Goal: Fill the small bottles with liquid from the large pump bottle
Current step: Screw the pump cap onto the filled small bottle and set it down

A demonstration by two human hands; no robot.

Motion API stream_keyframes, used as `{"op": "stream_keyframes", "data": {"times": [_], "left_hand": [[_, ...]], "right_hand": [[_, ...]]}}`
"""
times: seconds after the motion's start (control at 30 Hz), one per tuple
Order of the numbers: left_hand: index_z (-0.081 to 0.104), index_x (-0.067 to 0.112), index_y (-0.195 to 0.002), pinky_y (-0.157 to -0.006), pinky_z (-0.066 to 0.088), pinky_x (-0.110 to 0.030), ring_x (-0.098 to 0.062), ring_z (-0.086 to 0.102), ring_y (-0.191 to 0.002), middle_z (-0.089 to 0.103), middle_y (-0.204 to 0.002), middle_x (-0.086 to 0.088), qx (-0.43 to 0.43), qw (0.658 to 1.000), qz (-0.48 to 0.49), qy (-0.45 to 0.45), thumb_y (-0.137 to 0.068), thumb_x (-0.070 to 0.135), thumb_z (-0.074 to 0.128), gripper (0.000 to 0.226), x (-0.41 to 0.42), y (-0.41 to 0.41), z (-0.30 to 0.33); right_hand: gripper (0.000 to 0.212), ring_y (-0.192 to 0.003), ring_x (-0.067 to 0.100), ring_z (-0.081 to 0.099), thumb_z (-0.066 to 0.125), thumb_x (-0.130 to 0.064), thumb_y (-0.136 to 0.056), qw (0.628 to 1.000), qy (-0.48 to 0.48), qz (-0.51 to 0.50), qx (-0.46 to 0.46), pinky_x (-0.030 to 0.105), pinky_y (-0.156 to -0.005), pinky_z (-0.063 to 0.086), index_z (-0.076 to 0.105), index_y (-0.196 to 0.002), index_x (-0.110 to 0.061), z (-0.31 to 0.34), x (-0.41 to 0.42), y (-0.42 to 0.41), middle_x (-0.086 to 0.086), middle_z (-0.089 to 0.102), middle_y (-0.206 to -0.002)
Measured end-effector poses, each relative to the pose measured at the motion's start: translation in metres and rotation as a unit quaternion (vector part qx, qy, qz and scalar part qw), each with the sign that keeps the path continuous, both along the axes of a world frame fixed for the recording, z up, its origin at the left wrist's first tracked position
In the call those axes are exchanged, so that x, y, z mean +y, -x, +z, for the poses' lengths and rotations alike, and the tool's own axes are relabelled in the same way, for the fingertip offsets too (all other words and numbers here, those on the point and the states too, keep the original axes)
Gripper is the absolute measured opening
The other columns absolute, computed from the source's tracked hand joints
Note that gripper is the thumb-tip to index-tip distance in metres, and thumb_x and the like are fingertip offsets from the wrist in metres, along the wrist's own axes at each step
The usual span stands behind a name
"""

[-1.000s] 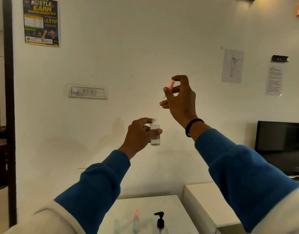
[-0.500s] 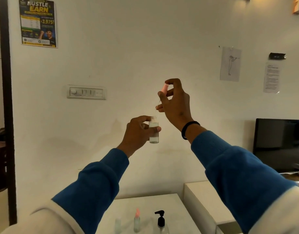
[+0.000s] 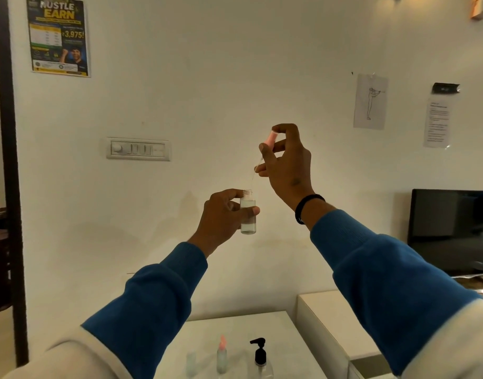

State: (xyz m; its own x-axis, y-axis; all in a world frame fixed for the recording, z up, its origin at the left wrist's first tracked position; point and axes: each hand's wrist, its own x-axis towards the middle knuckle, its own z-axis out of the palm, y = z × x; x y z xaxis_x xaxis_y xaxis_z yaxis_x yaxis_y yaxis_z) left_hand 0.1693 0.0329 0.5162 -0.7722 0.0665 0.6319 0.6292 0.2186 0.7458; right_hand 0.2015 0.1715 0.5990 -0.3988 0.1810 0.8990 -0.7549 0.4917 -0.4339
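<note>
The right hand [image 3: 286, 165] has come down over the last second, and the thin dip tube hanging from the pink spray cap [image 3: 270, 138] it pinches now reaches the mouth of the small clear bottle [image 3: 248, 214]; a moment ago the tube tip hung clear above that neck. The right thumb and forefinger are clamped on the cap, the other fingers loosely curled below it. The left hand [image 3: 224, 217] has barely shifted: its fingers and thumb wrap the bottle's body and hold it upright at chest height, well above the worktop [image 3: 289, 332].

The bottle looks largely filled with clear liquid, so I judge this one is past the filling step and is being closed: the tube has to thread down the neck before the cap can seat. Whether the tip is already inside the mouth or only at the rim is too fine to tell.

Down on the worktop stand the large pump bottle [image 3: 260, 356] with its black head, a second small bottle with a pink cap [image 3: 221, 356] just beside it, and a blurred uncapped bottle [image 3: 191, 363] further left, probably still to fill.
</note>
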Motion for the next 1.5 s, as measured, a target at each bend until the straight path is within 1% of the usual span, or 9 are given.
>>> {"op": "stream_keyframes", "data": {"times": [0.1, 0.4, 0.57, 0.63, 0.8, 1.0, 1.13, 1.3, 1.5], "left_hand": [[0.064, 0.011, -0.125, -0.078, 0.064, -0.048, -0.028, 0.075, -0.092, 0.075, -0.105, -0.013, -0.006, 1.000, -0.001, 0.001, -0.081, 0.024, 0.085, 0.050, 0.001, 0.001, -0.001], [0.065, 0.011, -0.125, -0.082, 0.063, -0.050, -0.028, 0.074, -0.092, 0.075, -0.102, -0.012, -0.008, 1.000, -0.007, -0.006, -0.081, 0.025, 0.084, 0.050, 0.002, 0.001, 0.002], [0.066, 0.013, -0.123, -0.082, 0.063, -0.049, -0.026, 0.075, -0.090, 0.076, -0.099, -0.011, -0.009, 1.000, -0.010, -0.008, -0.082, 0.024, 0.084, 0.046, 0.001, -0.001, 0.003], [0.066, 0.013, -0.123, -0.082, 0.063, -0.048, -0.026, 0.075, -0.090, 0.076, -0.100, -0.011, -0.010, 1.000, -0.006, -0.010, -0.083, 0.023, 0.083, 0.045, 0.000, 0.000, 0.003], [0.068, 0.013, -0.122, -0.083, 0.062, -0.051, -0.028, 0.075, -0.091, 0.076, -0.102, -0.011, -0.001, 1.000, 0.019, 0.000, -0.082, 0.030, 0.084, 0.047, -0.002, 0.003, 0.002], [0.069, 0.014, -0.121, -0.083, 0.061, -0.053, -0.028, 0.075, -0.089, 0.076, -0.098, -0.009, 0.006, 0.999, 0.033, 0.020, -0.081, 0.032, 0.084, 0.047, -0.003, 0.006, -0.001], [0.069, 0.012, -0.122, -0.083, 0.061, -0.052, -0.028, 0.074, -0.091, 0.076, -0.100, -0.009, 0.009, 0.999, 0.041, 0.022, -0.083, 0.029, 0.082, 0.044, -0.001, 0.004, -0.002], [0.068, 0.011, -0.124, -0.085, 0.061, -0.052, -0.028, 0.074, -0.093, 0.075, -0.103, -0.011, -0.003, 0.999, 0.050, 0.007, -0.084, 0.025, 0.081, 0.044, 0.000, 0.002, -0.001], [0.068, 0.009, -0.125, -0.087, 0.060, -0.051, -0.028, 0.073, -0.094, 0.075, -0.105, -0.012, -0.004, 0.998, 0.057, 0.008, -0.082, 0.025, 0.083, 0.048, 0.003, -0.004, -0.001]], "right_hand": [[0.034, -0.059, 0.016, 0.071, 0.061, -0.019, -0.099, 1.000, 0.004, -0.004, 0.013, 0.037, -0.067, 0.063, 0.044, -0.128, -0.018, 0.003, -0.001, 0.001, 0.006, 0.065, -0.103], [0.033, -0.058, 0.011, 0.070, 0.061, -0.021, -0.099, 0.996, -0.081, -0.020, -0.029, 0.035, -0.069, 0.063, 0.045, -0.128, -0.020, -0.012, -0.006, 0.002, -0.001, 0.064, -0.097], [0.032, -0.075, 0.020, 0.070, 0.063, -0.024, -0.096, 0.992, -0.108, -0.038, -0.045, 0.040, -0.077, 0.060, 0.047, -0.124, -0.024, -0.022, -0.007, 0.006, 0.001, 0.067, -0.094], [0.031, -0.077, 0.019, 0.070, 0.063, -0.025, -0.096, 0.991, -0.116, -0.039, -0.052, 0.037, -0.076, 0.060, 0.047, -0.123, -0.024, -0.025, -0.008, 0.008, 0.001, 0.067, -0.094], [0.032, -0.073, 0.007, 0.064, 0.067, -0.027, -0.094, 0.988, -0.132, -0.043, -0.073, 0.015, -0.063, 0.048, 0.049, -0.121, -0.023, -0.032, -0.007, 0.008, -0.005, 0.066, -0.086], [0.032, -0.071, 0.007, 0.065, 0.071, -0.022, -0.091, 0.985, -0.140, -0.029, -0.098, 0.013, -0.063, 0.048, 0.053, -0.118, -0.024, -0.041, -0.008, 0.009, -0.004, 0.066, -0.080], [0.031, -0.076, 0.006, 0.065, 0.074, -0.019, -0.088, 0.985, -0.124, -0.021, -0.116, 0.011, -0.061, 0.046, 0.057, -0.113, -0.023, -0.040, -0.010, 0.008, -0.004, 0.067, -0.088], [0.027, -0.081, 0.009, 0.066, 0.071, -0.011, -0.087, 0.986, -0.113, -0.020, -0.120, 0.009, -0.060, 0.045, 0.059, -0.109, -0.021, -0.040, -0.013, 0.005, -0.002, 0.066, -0.097], [0.024, -0.076, 0.007, 0.064, 0.070, -0.009, -0.087, 0.986, -0.098, -0.031, -0.131, 0.007, -0.057, 0.043, 0.060, -0.105, -0.021, -0.039, -0.011, 0.006, -0.001, 0.067, -0.088]]}}
